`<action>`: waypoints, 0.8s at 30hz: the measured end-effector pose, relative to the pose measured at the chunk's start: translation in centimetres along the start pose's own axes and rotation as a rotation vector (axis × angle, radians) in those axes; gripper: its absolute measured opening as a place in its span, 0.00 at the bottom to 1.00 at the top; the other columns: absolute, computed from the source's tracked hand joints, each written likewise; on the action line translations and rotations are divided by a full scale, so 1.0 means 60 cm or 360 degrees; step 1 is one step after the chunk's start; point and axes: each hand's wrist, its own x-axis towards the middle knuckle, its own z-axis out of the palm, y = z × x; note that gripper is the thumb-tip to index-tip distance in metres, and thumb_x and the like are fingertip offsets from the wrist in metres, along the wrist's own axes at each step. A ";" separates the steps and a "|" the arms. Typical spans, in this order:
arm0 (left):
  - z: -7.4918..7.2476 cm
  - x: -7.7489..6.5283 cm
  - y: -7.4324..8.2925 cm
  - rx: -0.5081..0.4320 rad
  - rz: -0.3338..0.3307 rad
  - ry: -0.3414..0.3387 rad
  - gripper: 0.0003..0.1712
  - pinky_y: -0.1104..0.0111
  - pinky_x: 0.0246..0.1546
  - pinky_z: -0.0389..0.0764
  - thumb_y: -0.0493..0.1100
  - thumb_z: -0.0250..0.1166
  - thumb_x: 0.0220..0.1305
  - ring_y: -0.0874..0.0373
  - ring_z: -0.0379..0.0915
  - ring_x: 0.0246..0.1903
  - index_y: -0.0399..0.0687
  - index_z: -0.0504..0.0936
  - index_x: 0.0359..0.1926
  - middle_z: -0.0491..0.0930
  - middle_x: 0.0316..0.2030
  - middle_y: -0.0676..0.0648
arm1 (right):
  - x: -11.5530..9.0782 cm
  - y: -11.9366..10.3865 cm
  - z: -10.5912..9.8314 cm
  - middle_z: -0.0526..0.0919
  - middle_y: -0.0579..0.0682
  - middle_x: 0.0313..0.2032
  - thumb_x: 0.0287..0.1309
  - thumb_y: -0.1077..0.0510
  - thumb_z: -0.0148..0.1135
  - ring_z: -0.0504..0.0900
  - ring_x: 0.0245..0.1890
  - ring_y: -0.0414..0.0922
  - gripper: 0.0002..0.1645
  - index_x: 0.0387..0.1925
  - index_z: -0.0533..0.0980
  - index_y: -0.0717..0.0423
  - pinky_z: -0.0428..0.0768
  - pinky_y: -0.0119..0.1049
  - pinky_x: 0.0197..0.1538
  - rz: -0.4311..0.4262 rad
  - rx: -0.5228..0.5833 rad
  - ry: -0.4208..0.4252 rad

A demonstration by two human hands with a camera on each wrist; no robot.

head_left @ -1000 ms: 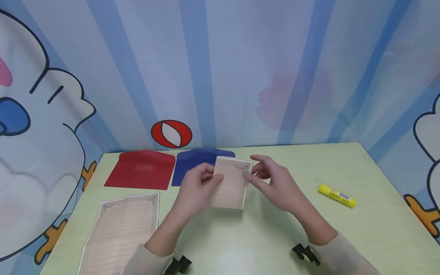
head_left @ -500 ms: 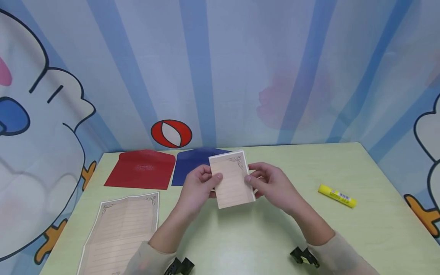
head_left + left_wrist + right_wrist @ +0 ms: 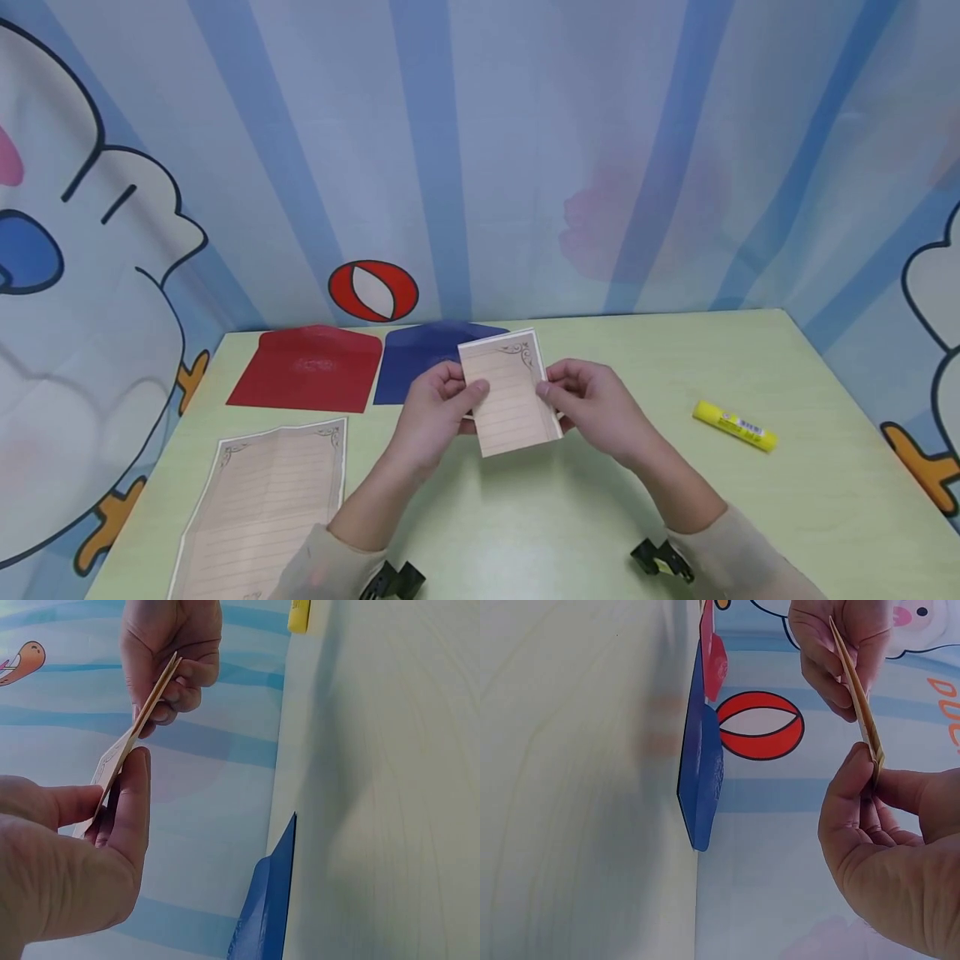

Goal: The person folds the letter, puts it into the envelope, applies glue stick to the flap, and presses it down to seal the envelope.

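Observation:
A folded sheet of lined letter paper, cream with a scroll ornament at its upper right corner, is held up above the table and tilted slightly. My left hand pinches its left edge, thumb on the front and fingers behind. On the opposite edge my right hand pinches it the same way. Seen edge-on in the left wrist view, the folded letter paper shows its layers parted a little at one end. The right wrist view shows the paper as a thin wedge between both hands.
A red envelope and a blue envelope lie at the back of the table, the blue one partly hidden. An unfolded lined sheet lies at front left. A yellow glue stick lies at the right.
The right fingers, partly lifted from the paper's edge a second ago, now pinch it. The folded paper has turned counter-clockwise and since then shifted barely.

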 end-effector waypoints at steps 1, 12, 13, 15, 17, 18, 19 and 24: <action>0.001 0.001 0.000 -0.0002 -0.0005 -0.0001 0.13 0.63 0.37 0.89 0.38 0.67 0.75 0.51 0.87 0.38 0.38 0.80 0.56 0.88 0.43 0.41 | 0.000 0.001 -0.001 0.87 0.57 0.40 0.76 0.59 0.63 0.86 0.37 0.51 0.13 0.52 0.80 0.65 0.88 0.42 0.37 0.0003 -0.0006 0.0006; -0.024 0.018 -0.002 0.0272 0.0149 0.0013 0.18 0.59 0.41 0.90 0.39 0.67 0.76 0.43 0.88 0.43 0.42 0.81 0.62 0.86 0.50 0.40 | 0.008 0.006 -0.035 0.86 0.59 0.40 0.76 0.58 0.63 0.86 0.37 0.52 0.14 0.51 0.80 0.66 0.88 0.43 0.38 -0.0002 -0.0019 0.0144; -0.031 0.021 -0.002 0.0390 0.0182 0.0038 0.18 0.59 0.42 0.89 0.40 0.67 0.76 0.44 0.88 0.44 0.44 0.81 0.63 0.86 0.51 0.42 | 0.008 0.006 -0.039 0.86 0.59 0.41 0.77 0.57 0.63 0.86 0.38 0.52 0.14 0.52 0.80 0.66 0.88 0.43 0.38 -0.0004 -0.0023 0.0157; -0.046 0.026 -0.003 0.0650 0.0224 0.0098 0.20 0.59 0.44 0.89 0.43 0.69 0.75 0.44 0.86 0.48 0.45 0.81 0.64 0.85 0.53 0.43 | 0.010 0.005 -0.045 0.86 0.59 0.41 0.77 0.57 0.63 0.86 0.38 0.52 0.15 0.52 0.80 0.66 0.89 0.43 0.39 -0.0003 -0.0034 0.0181; -0.063 0.033 -0.005 0.0890 0.0238 0.0140 0.24 0.57 0.47 0.88 0.45 0.69 0.74 0.45 0.83 0.52 0.46 0.80 0.67 0.83 0.57 0.44 | 0.011 0.004 -0.051 0.86 0.60 0.42 0.77 0.56 0.63 0.87 0.39 0.53 0.15 0.53 0.79 0.65 0.89 0.43 0.39 0.0010 -0.0043 0.0201; -0.072 0.036 -0.006 0.1002 0.0232 0.0149 0.26 0.55 0.50 0.87 0.46 0.69 0.74 0.45 0.81 0.55 0.45 0.78 0.68 0.82 0.60 0.43 | 0.011 0.004 -0.054 0.86 0.60 0.42 0.77 0.56 0.63 0.87 0.39 0.53 0.15 0.53 0.79 0.65 0.89 0.42 0.40 0.0017 -0.0046 0.0210; -0.080 0.041 -0.008 0.1111 0.0232 0.0149 0.28 0.53 0.53 0.86 0.46 0.69 0.74 0.44 0.79 0.58 0.44 0.77 0.70 0.80 0.62 0.42 | 0.012 0.003 -0.056 0.86 0.60 0.43 0.77 0.56 0.63 0.87 0.39 0.53 0.15 0.54 0.79 0.65 0.89 0.42 0.40 0.0026 -0.0048 0.0219; -0.113 0.069 -0.027 0.1640 0.0220 0.0098 0.39 0.45 0.62 0.79 0.48 0.72 0.71 0.37 0.72 0.67 0.36 0.69 0.75 0.73 0.68 0.34 | 0.012 0.003 -0.066 0.86 0.60 0.44 0.77 0.56 0.62 0.87 0.40 0.53 0.16 0.55 0.79 0.65 0.89 0.42 0.41 0.0054 -0.0036 0.0240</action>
